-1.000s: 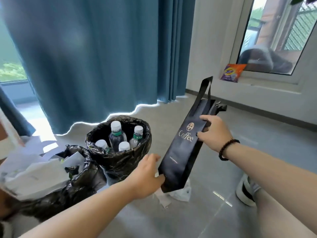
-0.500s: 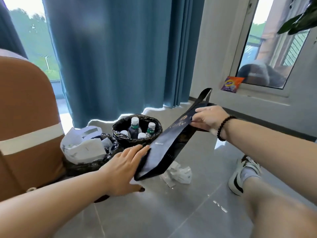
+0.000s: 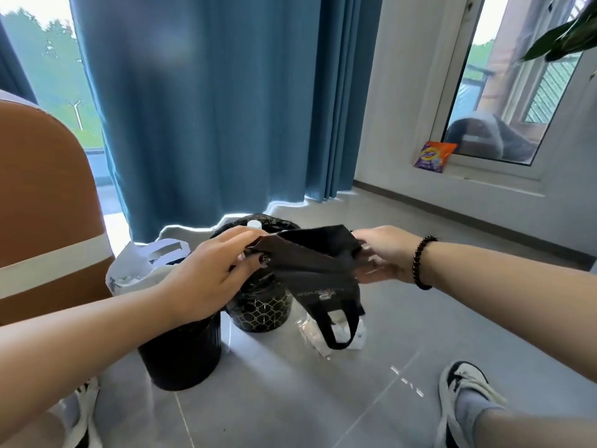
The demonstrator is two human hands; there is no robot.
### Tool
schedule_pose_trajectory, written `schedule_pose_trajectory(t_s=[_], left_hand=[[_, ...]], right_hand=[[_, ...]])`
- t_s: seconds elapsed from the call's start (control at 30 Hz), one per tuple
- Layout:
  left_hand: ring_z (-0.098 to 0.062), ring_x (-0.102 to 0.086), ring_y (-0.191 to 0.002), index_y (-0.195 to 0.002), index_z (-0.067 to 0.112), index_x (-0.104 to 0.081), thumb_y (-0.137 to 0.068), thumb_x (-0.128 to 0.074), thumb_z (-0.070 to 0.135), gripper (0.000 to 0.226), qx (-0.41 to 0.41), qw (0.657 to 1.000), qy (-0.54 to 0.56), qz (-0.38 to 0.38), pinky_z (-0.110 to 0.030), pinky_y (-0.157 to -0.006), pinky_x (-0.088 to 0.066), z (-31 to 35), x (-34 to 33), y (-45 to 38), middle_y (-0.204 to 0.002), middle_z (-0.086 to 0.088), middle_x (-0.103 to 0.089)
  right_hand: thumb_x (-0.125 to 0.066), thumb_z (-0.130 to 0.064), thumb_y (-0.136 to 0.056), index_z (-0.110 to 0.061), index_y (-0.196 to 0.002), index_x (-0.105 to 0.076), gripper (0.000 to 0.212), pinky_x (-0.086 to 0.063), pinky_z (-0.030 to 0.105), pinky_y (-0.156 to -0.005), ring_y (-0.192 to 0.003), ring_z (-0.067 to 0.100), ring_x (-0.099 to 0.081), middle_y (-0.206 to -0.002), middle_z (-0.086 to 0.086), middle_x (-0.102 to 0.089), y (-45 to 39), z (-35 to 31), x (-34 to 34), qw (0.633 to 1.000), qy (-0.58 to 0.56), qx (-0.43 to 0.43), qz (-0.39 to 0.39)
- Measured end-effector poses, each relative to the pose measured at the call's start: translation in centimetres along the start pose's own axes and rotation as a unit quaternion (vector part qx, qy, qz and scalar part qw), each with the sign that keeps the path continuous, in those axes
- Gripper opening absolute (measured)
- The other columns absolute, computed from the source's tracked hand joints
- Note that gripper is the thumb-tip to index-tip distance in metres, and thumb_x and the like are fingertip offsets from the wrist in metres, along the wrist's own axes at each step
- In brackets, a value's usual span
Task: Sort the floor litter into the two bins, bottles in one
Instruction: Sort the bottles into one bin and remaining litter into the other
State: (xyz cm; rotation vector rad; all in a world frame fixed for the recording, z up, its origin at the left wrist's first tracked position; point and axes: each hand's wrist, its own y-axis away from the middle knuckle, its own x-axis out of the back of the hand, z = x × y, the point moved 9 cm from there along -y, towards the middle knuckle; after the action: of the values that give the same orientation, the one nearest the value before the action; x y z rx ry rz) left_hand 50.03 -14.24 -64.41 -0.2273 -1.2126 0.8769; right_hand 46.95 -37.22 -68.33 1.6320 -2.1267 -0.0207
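While both hands hold it in the air, the sorting of this piece is not yet finished.
Bag: the black bag point(image 3: 310, 263) is folded over between the hands, above the bins; its handle loop hangs down in front.
Left hand: the left hand point(image 3: 210, 276) grips the left end of the bag, thumb under and fingers point(image 3: 248, 236) curled over the edge.
Right hand: the right hand point(image 3: 384, 253) pinches the right end; its fingers are partly hidden behind the bag.
Bottle bin: the patterned bin point(image 3: 258, 310) stands behind the bag; one white cap point(image 3: 254, 224) shows at its rim, so I judge bottles are already inside.
Other bin: the ribbed bin point(image 3: 181, 357) stands just beside it, under the left forearm, with white paper point(image 3: 151, 263) piled on top.
Left to do: the bag should go in the ribbed bin, I think; a crumpled clear wrapper point(image 3: 332, 334) lies on the floor point(image 3: 290, 399) beside the bins.
Progress: most seems done, as far as visible.
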Motion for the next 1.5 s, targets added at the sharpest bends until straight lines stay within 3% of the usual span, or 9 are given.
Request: schedule_pose_trajectory(t_s=[0.17,0.3,0.53,0.7,0.83,1.07,1.23,1.4,1.5], left_hand=[[-0.008,-0.053,-0.062,-0.092,0.012,-0.060,-0.097,-0.045,0.036,0.029,0.070,0.995,0.062,0.045,-0.014,-0.060,-0.041,-2.0,0.2,-0.9,-0.069,0.014,-0.059],[-0.003,-0.045,-0.051,-0.079,0.016,-0.055,-0.097,-0.047,0.031,0.025,0.135,0.984,0.108,0.038,-0.017,-0.052,-0.037,-4.6,-0.3,-0.3,-0.057,0.014,-0.052],[-0.041,-0.058,-0.070,-0.103,-0.004,-0.050,-0.088,-0.053,0.051,0.057,0.194,0.949,0.251,0.010,-0.067,-0.068,-0.051,-4.8,-1.9,0.8,-0.085,-0.035,-0.058],[-0.023,-0.065,-0.070,-0.086,0.008,-0.058,-0.094,-0.048,0.025,0.021,0.234,0.896,0.375,0.036,-0.034,-0.059,-0.058,-3.7,-3.5,1.6,-0.075,-0.014,-0.065],[-0.026,-0.066,-0.092,-0.112,0.004,-0.062,-0.093,-0.048,0.052,0.053,0.356,0.823,0.439,-0.059,-0.036,-0.078,-0.054,-5.5,-7.5,3.7,-0.106,-0.021,-0.070],[-0.032,-0.063,-0.111,-0.126,0.007,-0.055,-0.088,-0.026,0.066,0.076,0.436,0.749,0.485,-0.115,-0.039,-0.086,-0.052,-7.0,-9.7,4.7,-0.123,-0.017,-0.064],[-0.025,-0.062,-0.106,-0.125,0.021,-0.063,-0.083,-0.044,0.069,0.065,0.400,0.770,0.471,-0.162,-0.037,-0.086,-0.049,-6.0,-10.1,4.1,-0.123,-0.012,-0.066],[-0.018,-0.069,-0.094,-0.109,0.019,-0.070,-0.050,-0.089,0.052,0.070,0.347,0.810,0.452,-0.140,-0.025,-0.068,-0.055,-5.9,-9.6,3.3,-0.110,-0.008,-0.072],[-0.020,-0.070,-0.093,-0.109,0.018,-0.069,-0.057,-0.089,0.040,0.060,0.330,0.818,0.462,-0.096,-0.026,-0.065,-0.056,-5.9,-9.2,2.9,-0.109,-0.011,-0.072]], right_hand=[[-0.030,-0.050,-0.098,-0.013,-0.102,-0.067,0.052,-0.052,0.039,-0.087,-0.096,0.025,-0.061,-0.107,0.008,-0.064,-1.0,-0.6,0.0,0.953,0.287,0.082,0.049],[-0.035,-0.048,-0.097,-0.019,-0.109,-0.063,0.042,-0.048,0.039,-0.095,-0.106,0.019,-0.062,-0.110,0.003,-0.066,-1.2,-1.8,-0.9,0.987,0.037,0.156,-0.005],[-0.071,-0.027,-0.073,-0.030,-0.118,-0.049,0.050,-0.056,0.025,-0.080,-0.095,0.014,-0.068,-0.115,-0.001,-0.064,2.4,-4.3,-4.9,0.931,0.050,0.341,-0.117],[-0.060,0.008,-0.086,-0.023,-0.112,-0.057,0.041,-0.058,0.028,-0.057,-0.082,0.019,-0.071,-0.106,0.003,-0.066,3.8,-4.3,-5.3,0.904,0.021,0.414,-0.104],[-0.060,0.009,-0.085,-0.017,-0.111,-0.064,0.037,-0.058,0.030,-0.056,-0.083,0.024,-0.069,-0.102,0.008,-0.065,4.3,-4.7,-4.2,0.877,0.016,0.479,-0.038],[-0.047,0.000,-0.095,-0.007,-0.107,-0.072,0.029,-0.054,0.030,-0.061,-0.070,0.021,-0.063,-0.105,0.014,-0.063,7.2,-4.8,-6.1,0.646,0.311,0.696,0.033],[-0.046,-0.008,-0.096,-0.016,-0.108,-0.073,0.031,-0.051,0.029,-0.049,-0.078,0.019,-0.065,-0.106,0.010,-0.068,6.6,-3.4,-6.9,0.544,0.426,0.721,0.055],[-0.051,0.000,-0.088,-0.017,-0.109,-0.072,0.035,-0.056,0.030,-0.066,-0.094,0.023,-0.065,-0.111,0.013,-0.064,5.7,-2.4,-6.9,0.562,0.412,0.717,0.026],[-0.055,0.008,-0.076,-0.011,-0.130,-0.055,0.057,-0.052,0.028,-0.084,-0.106,0.018,-0.059,-0.121,0.008,-0.055,2.2,-1.7,-5.4,0.796,0.222,0.561,-0.056]])
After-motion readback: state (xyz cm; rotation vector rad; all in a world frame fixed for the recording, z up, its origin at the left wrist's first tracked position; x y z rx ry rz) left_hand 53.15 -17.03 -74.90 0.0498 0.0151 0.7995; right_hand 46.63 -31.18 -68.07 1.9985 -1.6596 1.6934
